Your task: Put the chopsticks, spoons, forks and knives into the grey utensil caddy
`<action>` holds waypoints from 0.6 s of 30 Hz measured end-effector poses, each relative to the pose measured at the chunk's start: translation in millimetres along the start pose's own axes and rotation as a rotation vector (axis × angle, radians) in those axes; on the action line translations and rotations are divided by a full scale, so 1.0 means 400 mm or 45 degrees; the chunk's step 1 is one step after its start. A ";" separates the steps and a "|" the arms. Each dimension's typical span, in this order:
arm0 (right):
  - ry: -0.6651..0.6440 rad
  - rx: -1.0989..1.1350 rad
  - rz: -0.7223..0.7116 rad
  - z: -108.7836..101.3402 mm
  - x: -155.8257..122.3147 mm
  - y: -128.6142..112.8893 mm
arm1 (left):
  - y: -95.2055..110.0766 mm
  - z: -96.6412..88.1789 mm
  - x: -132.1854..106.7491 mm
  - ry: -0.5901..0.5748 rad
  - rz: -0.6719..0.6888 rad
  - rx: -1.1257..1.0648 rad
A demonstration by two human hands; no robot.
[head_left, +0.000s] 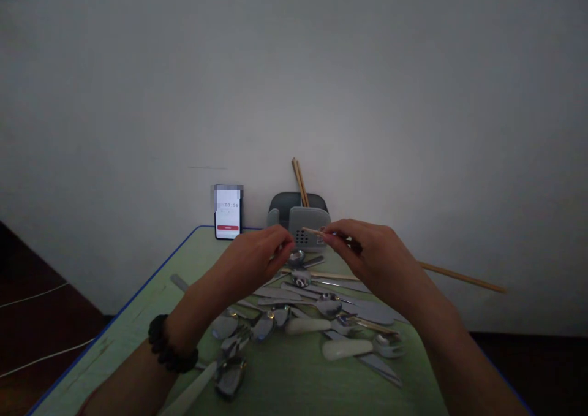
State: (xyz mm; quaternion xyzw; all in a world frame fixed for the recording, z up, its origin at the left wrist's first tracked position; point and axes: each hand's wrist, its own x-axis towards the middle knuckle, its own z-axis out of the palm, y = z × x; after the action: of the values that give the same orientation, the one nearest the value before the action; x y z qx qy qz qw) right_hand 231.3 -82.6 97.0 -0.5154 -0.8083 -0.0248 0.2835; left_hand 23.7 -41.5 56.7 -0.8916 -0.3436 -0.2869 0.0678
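Note:
My right hand (pixel 362 241) pinches wooden chopsticks (pixel 463 277) near one end. Their short end points left in front of the holder, and the long part sticks out to the right past my wrist; whether it is one stick or two lying together I cannot tell. Close to that short end is my left hand (pixel 261 253), its thumb and fingers pressed together with nothing visible in them. Behind both hands a grey cutlery holder (pixel 298 217) stands against the wall, with other chopsticks (pixel 301 183) upright in it. Below my hands lie spoons (pixel 329 304), forks and knives.
A phone (pixel 228 214) showing a timer leans on the wall left of the holder. White-handled cutlery (pixel 347 348) and a table knife (pixel 379 367) lie toward the front. The green table (pixel 151 318) has a blue edge and meets the wall at the back.

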 end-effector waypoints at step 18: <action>0.661 0.800 0.118 0.012 0.019 0.027 | 0.011 -0.010 0.000 -0.123 -0.112 -0.110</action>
State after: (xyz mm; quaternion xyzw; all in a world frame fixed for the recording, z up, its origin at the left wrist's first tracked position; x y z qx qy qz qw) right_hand 235.9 -69.9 94.0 -0.4164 -0.6540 0.1070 0.6225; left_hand 24.9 -46.1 60.4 -0.8906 -0.3724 -0.2610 -0.0001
